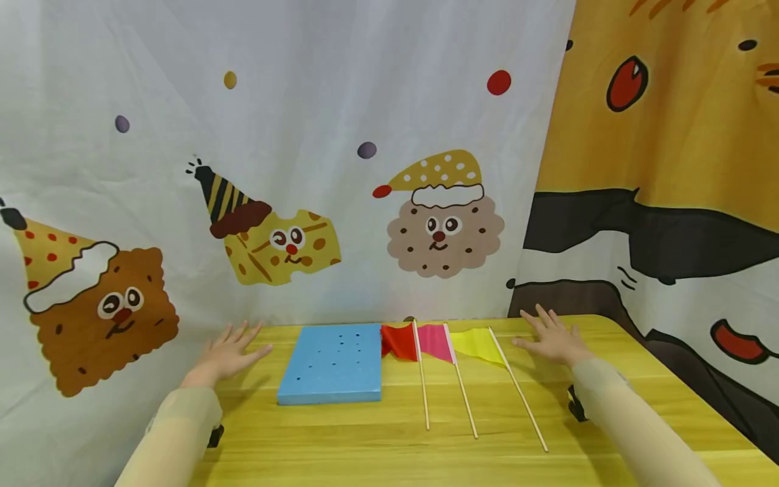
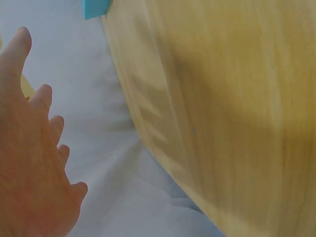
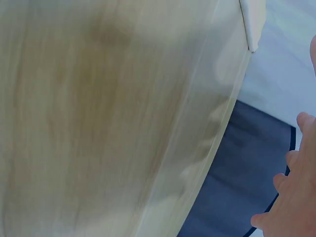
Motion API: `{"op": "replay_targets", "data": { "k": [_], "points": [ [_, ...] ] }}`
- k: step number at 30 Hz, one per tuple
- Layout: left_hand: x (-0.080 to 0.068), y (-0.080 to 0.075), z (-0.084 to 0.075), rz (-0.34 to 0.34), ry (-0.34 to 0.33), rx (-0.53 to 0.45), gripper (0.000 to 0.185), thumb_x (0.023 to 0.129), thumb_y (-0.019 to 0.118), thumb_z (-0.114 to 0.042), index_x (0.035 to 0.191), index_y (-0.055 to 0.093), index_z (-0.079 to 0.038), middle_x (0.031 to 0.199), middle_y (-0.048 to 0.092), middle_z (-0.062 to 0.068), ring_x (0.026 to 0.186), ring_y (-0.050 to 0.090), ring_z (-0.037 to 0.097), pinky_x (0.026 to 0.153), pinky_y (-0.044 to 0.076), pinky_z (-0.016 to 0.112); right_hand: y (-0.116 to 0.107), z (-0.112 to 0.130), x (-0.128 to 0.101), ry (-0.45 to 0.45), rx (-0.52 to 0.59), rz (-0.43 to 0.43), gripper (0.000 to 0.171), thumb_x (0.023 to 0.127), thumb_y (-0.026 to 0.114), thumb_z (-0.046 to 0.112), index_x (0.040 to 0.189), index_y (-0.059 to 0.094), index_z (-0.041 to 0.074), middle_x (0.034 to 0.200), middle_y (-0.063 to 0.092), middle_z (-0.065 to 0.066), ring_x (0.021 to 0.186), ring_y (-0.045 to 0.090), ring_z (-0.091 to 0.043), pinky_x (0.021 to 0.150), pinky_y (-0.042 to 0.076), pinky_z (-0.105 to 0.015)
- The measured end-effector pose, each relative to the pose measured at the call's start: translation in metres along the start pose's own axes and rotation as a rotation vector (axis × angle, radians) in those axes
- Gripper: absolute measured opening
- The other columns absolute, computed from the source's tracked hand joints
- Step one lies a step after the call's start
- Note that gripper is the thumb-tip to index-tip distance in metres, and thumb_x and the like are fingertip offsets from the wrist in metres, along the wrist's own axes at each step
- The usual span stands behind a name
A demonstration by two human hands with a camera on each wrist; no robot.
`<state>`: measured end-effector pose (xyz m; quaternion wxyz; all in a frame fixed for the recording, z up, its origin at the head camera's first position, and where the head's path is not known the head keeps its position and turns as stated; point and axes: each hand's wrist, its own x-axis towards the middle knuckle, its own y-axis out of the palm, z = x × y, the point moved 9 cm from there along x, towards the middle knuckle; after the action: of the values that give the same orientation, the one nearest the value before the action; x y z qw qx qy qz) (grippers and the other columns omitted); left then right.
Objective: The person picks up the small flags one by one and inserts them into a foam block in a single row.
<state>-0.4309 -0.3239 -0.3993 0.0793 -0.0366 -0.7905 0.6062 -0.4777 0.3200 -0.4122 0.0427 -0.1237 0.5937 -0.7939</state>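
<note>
Flags lie in a row just right of the foam block (image 1: 331, 363): red flag (image 1: 399, 341) touching it, pink flag (image 1: 435, 342) next, yellow flag (image 1: 471, 343) outermost; sticks run toward the person; right hand (image 1: 555, 339) flat, fingers spread, just beyond the yellow one, nearer; left hand (image 1: 228, 353) open, left of the block.

Bench (image 1: 377, 446): yellow wood-grain top, rounded far right corner. On it:
- blue block (image 1: 333, 364), flat, small holes in its upper face, left of centre;
- red flag (image 1: 399, 341), cloth touching the block;
- pink flag (image 1: 435, 342);
- yellow flag (image 1: 473, 343);
- my left grip (image 1: 228, 353) and right grip (image 1: 550, 338), palms down, fingers spread.
</note>
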Motion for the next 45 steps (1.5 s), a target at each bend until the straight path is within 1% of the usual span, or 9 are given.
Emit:
{"op": "replay_targets", "data": {
  "k": [8,14,18,19,22,26,30,36,45],
  "points": [
    [-0.005,0.006,-0.005,-0.055,0.077,-0.197,0.083,0.094,0.055,-0.053,0.154,0.025,-0.004,0.153,0.015,0.033,0.135,0.012,0.059,0.100,0.010,0.077,0.009,0.034,0.000,-0.084,0.007,-0.032,0.085,0.090,0.054,0.063,0.152,0.031,0.010,0.153,0.020,-0.031,0.138,0.016,-0.054,0.093,0.005,-0.083],
    [-0.003,0.022,-0.011,-0.034,0.078,-0.396,0.080,0.095,0.057,-0.048,0.154,0.026,-0.004,0.155,0.011,0.031,0.138,0.012,0.055,0.102,0.017,0.074,0.016,0.084,0.003,-0.194,0.124,-0.033,0.080,0.091,0.060,0.054,0.147,0.038,0.002,0.147,0.033,-0.032,0.130,0.036,-0.052,0.099,0.027,-0.072],
    [-0.002,0.032,-0.017,-0.009,0.073,-0.554,0.069,0.097,0.059,-0.035,0.151,0.032,-0.002,0.152,0.023,0.030,0.132,0.032,0.053,0.101,0.033,0.065,0.023,0.113,0.006,-0.262,0.228,-0.020,0.064,0.093,0.065,0.039,0.139,0.048,-0.001,0.134,0.052,-0.026,0.119,0.051,-0.046,0.097,0.042,-0.059],
    [-0.001,0.036,-0.017,0.005,0.060,-0.603,0.067,0.097,0.059,-0.033,0.150,0.033,-0.002,0.141,0.042,0.031,0.119,0.048,0.050,0.097,0.039,0.060,0.025,0.119,0.007,-0.269,0.253,-0.014,0.061,0.093,0.066,0.036,0.137,0.051,-0.002,0.130,0.056,-0.025,0.116,0.054,-0.044,0.095,0.044,-0.057],
    [-0.004,0.048,-0.020,0.043,0.024,-0.747,0.062,0.098,0.059,-0.026,0.150,0.035,-0.001,0.137,0.046,0.030,0.113,0.056,0.044,0.095,0.046,0.053,0.030,0.136,0.010,-0.275,0.302,-0.006,0.052,0.092,0.068,0.031,0.130,0.057,-0.001,0.114,0.065,-0.019,0.102,0.062,-0.036,0.085,0.051,-0.050],
    [-0.012,0.067,-0.024,0.101,-0.052,-0.966,0.062,0.099,0.058,-0.024,0.151,0.032,-0.004,0.153,0.026,0.027,0.130,0.039,0.047,0.105,0.036,0.055,0.040,0.157,0.011,-0.286,0.365,-0.008,0.040,0.090,0.071,0.028,0.117,0.066,-0.002,0.097,0.069,-0.007,0.086,0.064,-0.021,0.074,0.054,-0.038],
    [-0.017,0.079,-0.027,0.123,-0.134,-1.151,0.062,0.099,0.058,-0.023,0.152,0.031,-0.007,0.155,0.022,0.022,0.135,0.029,0.048,0.110,0.025,0.058,0.051,0.174,0.013,-0.296,0.447,-0.024,0.028,0.088,0.072,0.022,0.102,0.071,-0.002,0.088,0.069,-0.002,0.075,0.063,-0.018,0.064,0.053,-0.030],
    [-0.013,0.080,-0.035,0.104,-0.070,-1.146,0.058,0.100,0.055,-0.021,0.150,0.033,-0.002,0.155,0.023,0.023,0.139,0.027,0.043,0.112,0.025,0.052,0.064,0.187,0.016,-0.215,0.610,-0.010,0.018,0.085,0.073,0.012,0.094,0.071,-0.004,0.083,0.070,-0.006,0.064,0.066,-0.029,0.056,0.055,-0.031],
    [-0.011,0.087,-0.032,0.148,0.005,-1.111,0.060,0.099,0.057,-0.021,0.149,0.033,0.002,0.156,0.021,0.024,0.140,0.025,0.040,0.112,0.026,0.051,0.083,0.191,0.021,-0.062,0.691,0.055,0.014,0.085,0.074,0.013,0.089,0.070,-0.001,0.065,0.064,-0.011,0.051,0.060,-0.021,0.047,0.053,-0.033]
  ]
}}
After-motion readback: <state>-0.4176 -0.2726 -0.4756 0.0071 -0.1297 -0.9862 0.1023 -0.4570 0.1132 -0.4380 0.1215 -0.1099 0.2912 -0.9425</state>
